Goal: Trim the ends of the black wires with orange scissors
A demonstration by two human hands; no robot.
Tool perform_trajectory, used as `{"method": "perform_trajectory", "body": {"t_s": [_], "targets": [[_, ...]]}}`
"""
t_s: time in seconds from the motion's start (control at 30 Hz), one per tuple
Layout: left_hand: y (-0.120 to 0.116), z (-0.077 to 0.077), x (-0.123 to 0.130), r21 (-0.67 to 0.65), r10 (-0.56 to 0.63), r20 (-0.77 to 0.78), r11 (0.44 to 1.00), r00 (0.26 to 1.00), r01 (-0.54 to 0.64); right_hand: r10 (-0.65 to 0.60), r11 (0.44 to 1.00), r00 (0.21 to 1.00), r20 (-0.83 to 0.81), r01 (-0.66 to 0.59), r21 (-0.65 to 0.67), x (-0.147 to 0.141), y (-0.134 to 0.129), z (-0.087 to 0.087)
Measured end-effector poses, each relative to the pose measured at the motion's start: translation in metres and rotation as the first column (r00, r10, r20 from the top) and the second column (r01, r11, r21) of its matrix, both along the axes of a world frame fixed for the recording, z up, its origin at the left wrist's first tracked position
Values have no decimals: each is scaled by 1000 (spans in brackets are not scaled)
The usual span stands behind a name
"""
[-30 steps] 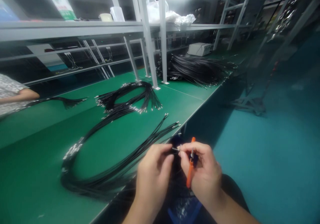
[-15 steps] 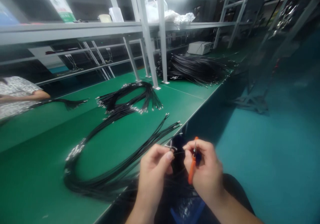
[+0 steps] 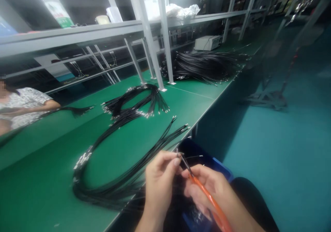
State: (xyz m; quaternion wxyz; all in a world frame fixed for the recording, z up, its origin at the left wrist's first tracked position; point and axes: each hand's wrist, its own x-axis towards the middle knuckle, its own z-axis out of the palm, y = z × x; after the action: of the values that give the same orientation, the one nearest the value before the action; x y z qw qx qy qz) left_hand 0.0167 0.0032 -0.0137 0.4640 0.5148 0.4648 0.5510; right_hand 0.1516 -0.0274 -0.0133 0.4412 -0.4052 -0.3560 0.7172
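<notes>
My left hand is closed, with thumb and forefinger pinching the end of a thin black cable; short wire ends stick up past the fingertips. My right hand grips orange-handled pliers, whose slim metal jaws point up and left to the wire ends at the left fingertips. Whether the jaws touch the wire is too small to tell. A long bundle of black cables curves over the green table on the left, bound with whitish wrapping. A blue bin stands below my hands, partly hidden.
Another looped cable bundle lies mid-table, and a large cable pile lies farther back. White shelf posts rise from the table. A person sits across on the left. The table's edge runs diagonally beside the teal floor.
The pliers have swung round in my right hand, from upright in the palm to jaws pointing at the left fingertips. My right hand has lowered slightly. The left keeps its pinch.
</notes>
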Motion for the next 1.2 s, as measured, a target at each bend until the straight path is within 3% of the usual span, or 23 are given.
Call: {"method": "perform_trajectory", "body": {"t_s": [0.1, 0.3, 0.57, 0.83, 0.97, 1.2], "targets": [[0, -1, 0, 17, -10, -26, 1000, 1000, 10, 23, 995, 998, -56, -28, -91, -1, 1, 6], [-1, 1, 0, 52, -30, -117, 998, 993, 37, -8, 990, 999, -40, 2, -138, -1, 2, 18], [0, 3, 3, 19, -69, -128, 997, 989, 72, -36, 985, 999, 14, 38, -166, -1, 4, 12], [2, 1, 3, 19, -80, -128, 996, 988, 84, -52, 984, 996, 78, 64, -169, -1, 4, 9], [3, 2, 5, 52, -71, -176, 995, 982, 81, 15, 985, 998, 61, -4, -175, 3, 4, 6], [4, -3, 7, 116, 34, -200, 993, 979, -11, 37, 998, 997, 71, -33, -55, 12, -4, 1]]}}
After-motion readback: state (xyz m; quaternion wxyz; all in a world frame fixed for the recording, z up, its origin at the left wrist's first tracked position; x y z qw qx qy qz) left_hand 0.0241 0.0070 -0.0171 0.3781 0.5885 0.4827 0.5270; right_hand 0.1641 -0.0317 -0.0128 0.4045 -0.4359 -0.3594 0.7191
